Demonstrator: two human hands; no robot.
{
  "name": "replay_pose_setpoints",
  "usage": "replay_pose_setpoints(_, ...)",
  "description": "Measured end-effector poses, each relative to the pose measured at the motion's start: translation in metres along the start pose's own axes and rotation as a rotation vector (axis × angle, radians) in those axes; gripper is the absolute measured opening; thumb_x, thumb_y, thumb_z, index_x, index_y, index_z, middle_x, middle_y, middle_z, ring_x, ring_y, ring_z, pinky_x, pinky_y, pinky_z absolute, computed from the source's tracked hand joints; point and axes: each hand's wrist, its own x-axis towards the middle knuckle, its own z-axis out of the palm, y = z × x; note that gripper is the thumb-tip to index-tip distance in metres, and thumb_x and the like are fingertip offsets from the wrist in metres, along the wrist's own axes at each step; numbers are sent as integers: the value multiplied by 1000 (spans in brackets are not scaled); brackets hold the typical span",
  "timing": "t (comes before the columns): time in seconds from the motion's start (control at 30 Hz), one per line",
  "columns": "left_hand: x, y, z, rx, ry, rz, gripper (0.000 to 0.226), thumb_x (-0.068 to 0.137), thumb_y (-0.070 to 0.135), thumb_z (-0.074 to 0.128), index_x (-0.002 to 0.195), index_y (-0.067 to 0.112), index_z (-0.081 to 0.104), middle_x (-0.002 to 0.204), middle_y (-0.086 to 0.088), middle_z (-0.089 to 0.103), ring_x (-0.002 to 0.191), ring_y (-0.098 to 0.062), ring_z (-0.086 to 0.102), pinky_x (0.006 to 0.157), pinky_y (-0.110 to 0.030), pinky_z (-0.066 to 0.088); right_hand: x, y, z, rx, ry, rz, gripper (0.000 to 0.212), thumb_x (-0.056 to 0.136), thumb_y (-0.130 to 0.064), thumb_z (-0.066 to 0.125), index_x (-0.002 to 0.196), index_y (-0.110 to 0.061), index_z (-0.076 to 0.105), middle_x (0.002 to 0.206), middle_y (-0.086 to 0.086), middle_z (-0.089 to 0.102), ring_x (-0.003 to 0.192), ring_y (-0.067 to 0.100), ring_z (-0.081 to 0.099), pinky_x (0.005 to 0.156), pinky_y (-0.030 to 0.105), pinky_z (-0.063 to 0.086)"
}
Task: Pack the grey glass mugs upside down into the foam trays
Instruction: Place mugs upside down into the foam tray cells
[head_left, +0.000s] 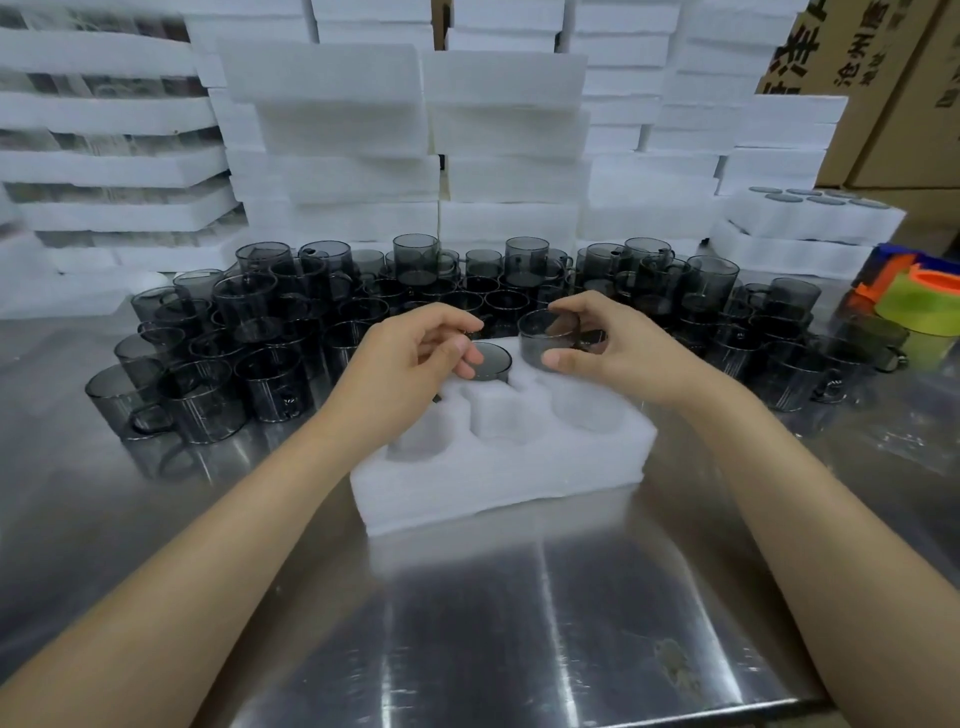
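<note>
A white foam tray (501, 470) sits in the middle of the shiny metal desk (519, 634), close to the person. It has round holes cut into it.

The left hand (415, 353) is at the far left part of the tray. Its thumb and bent fingers pinch the left mug (492, 362). This mug is upside down, flat bottom up, and most of it is down in a hole.

The right hand (605, 351) holds the right mug (550, 338), thumb on the near side and fingers curled over the far side. This mug is bottom up too. It is higher than the left mug, at the far edge of the tray and just beside that mug. Its handle points to the right, under the fingers. I cannot tell if it touches the foam.

The holes nearer the person have no mugs in them.

Behind the tray stands a big crowd of grey mugs (260, 338), right way up. Some are stacked on others.

Behind those are tall piles of foam trays (337, 130). Far right is a packed tray (810, 215) with round mug bottoms showing. Brown boxes (893, 83) stand in the corner. Rolls of tape (919, 306), green and orange, lie at the right edge of the desk.
</note>
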Motion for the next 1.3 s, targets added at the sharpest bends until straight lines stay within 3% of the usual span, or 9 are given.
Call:
replay_pose_setpoints(0.1,0,0,1,12,-1,-5,22,97,6,51,102,22,66,86,6,72,78,-4,69,60,-18,51,-2,-2,-2,146,-56,41,50,80,-62,56,124,-40,49,116,-22,59,112,-6,53,87,16,43)
replay_pose_setpoints(0.27,1,0,1,12,24,11,23,97,4,50,100,21,66,86,5,72,79,-7,69,66,-26,54,3,4,2,218,-160,69,41,100,-24,49,140,-33,46,148,-18,36,135,-3,32,107,19,26)
replay_pose_setpoints(0.43,7,-5,-11,-157,312,-34,28,95,-5,47,95,16,65,88,1,70,78,-5,68,77,-18,53,4,8,4,232,-221,149,43,97,-21,54,137,-37,50,159,-15,8,136,1,20,103,24,22)
replay_pose_setpoints(0.53,8,-20,-37,185,451,-56,26,93,-1,48,101,18,65,93,3,69,82,-1,63,81,-16,48,5,9,6,230,-202,145,42,97,-21,55,136,-36,51,160,-13,7,143,7,17,103,23,21)
replay_pose_setpoints(0.7,7,-34,-58,688,245,-77,17,94,26,58,104,20,71,108,1,67,109,-25,54,97,-50,42,4,7,5,223,-186,144,40,96,-21,56,132,-38,53,160,-13,6,143,11,20,105,23,25)
replay_pose_setpoints(0.9,5,-37,-60,838,87,-98,22,99,19,50,103,20,72,108,0,68,109,-28,49,92,-45,36,1,2,3,50,-121,83,33,94,-23,60,125,-32,61,156,-7,22,145,16,17,117,39,22)
replay_pose_setpoints(1.0,6,-39,-59,895,47,-24,26,99,12,49,115,21,68,122,2,62,117,-26,45,92,-41,31,-1,-3,4,-26,2,-16,10,89,-20,66,92,-23,75,135,-10,49,133,12,33,106,31,32)
replay_pose_setpoints(1.1,9,-43,-53,869,-65,61,32,93,7,53,117,24,64,137,9,51,128,-20,35,99,-33,22,-4,-8,7,-20,54,-39,30,86,-22,70,57,-16,63,109,-16,61,113,7,47,87,22,34)
replay_pose_setpoints(1.3,12,-44,-45,786,-226,-62,21,88,11,49,95,30,54,127,11,47,129,-21,30,103,-29,24,-7,-9,-7,-9,-5,-39,48,79,-29,77,39,-21,51,90,-12,58,84,-1,51,77,23,36)
